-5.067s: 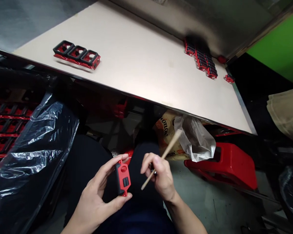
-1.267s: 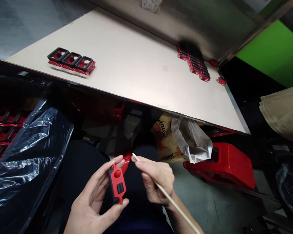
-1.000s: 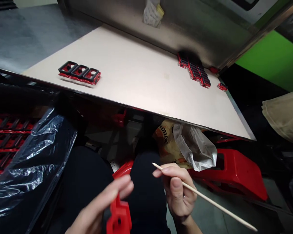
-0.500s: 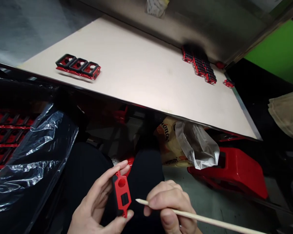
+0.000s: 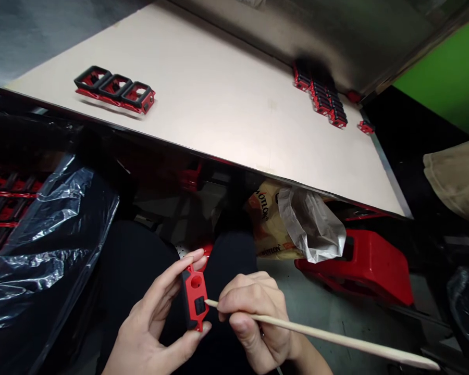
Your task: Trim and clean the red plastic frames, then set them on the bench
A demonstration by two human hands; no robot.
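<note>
Between the thumb and fingers of my left hand (image 5: pixel 156 317) is a small red and black plastic part (image 5: pixel 196 299), held at its two ends. Its red side faces my right hand and shows a round hole above a black square insert. My right hand (image 5: pixel 258 317) grips a thin pointed wooden stick (image 5: pixel 316 330) near its tip. The stick's tip is at the edge of the black square; whether it touches I cannot tell. The stick's long end reaches out to the lower right.
On the white tabletop (image 5: pixel 226 104) stand a row of three red-black frames (image 5: pixel 115 91) at left and stacked ones (image 5: pixel 324 101) at back right. Below are a plastic-lined container (image 5: pixel 58 250), a printed bag (image 5: pixel 269 234) and a red stool (image 5: pixel 379 265). A person's beige clothing (image 5: pixel 457 174) shows at right.
My right hand has moved left and up, bringing the stick's tip from a gap away to the red and black part. The view has shifted slightly.
</note>
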